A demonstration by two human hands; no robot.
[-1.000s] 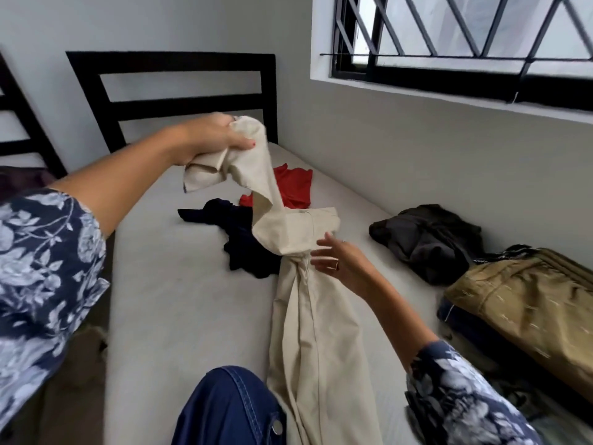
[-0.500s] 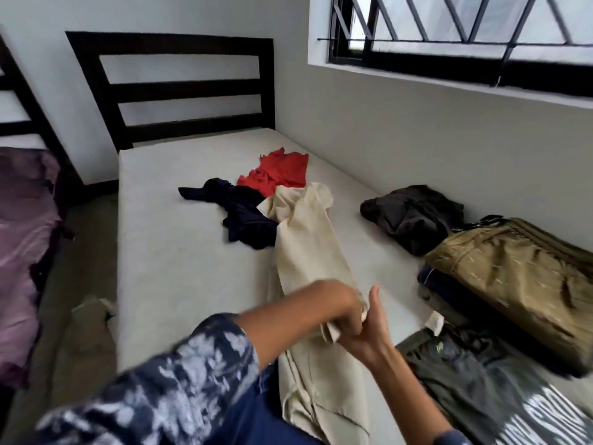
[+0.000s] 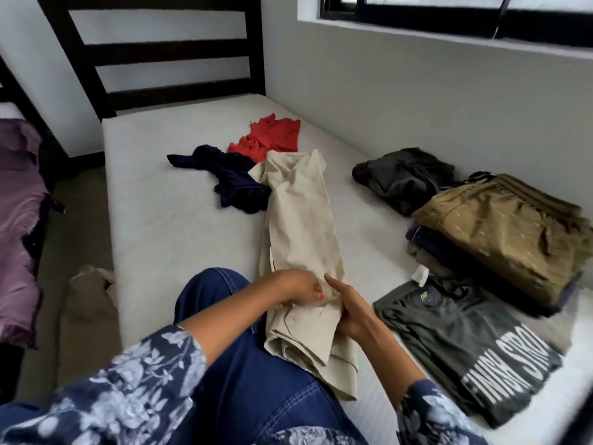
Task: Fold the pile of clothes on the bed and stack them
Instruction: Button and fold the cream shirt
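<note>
Beige trousers [image 3: 300, 226] lie lengthwise down the middle of the white mattress [image 3: 160, 220], doubled over on themselves. My left hand [image 3: 300, 289] pinches the cloth at their near end. Beside it, my right hand [image 3: 349, 308] grips the trousers' right edge. Beyond the far end lie a crumpled navy garment [image 3: 231, 179] and a red one [image 3: 269, 138]. On the right stand a folded stack with an olive-brown garment [image 3: 510, 232] on top, a flat dark green T-shirt [image 3: 465, 342] with white lettering, and a loose dark grey garment [image 3: 404, 176].
A dark slatted headboard [image 3: 167, 53] stands at the far end and a grey wall [image 3: 417, 101] with a window runs along the right. On the left, a floor gap holds a beige cloth [image 3: 90, 284], beside a purple-covered bed [image 3: 19, 220]. My denim-clad knee [image 3: 224, 303] rests on the mattress.
My left hand brought the raised end of the beige trousers down toward me, folding them over. Both hands now meet at the near end. The view has tilted downward.
</note>
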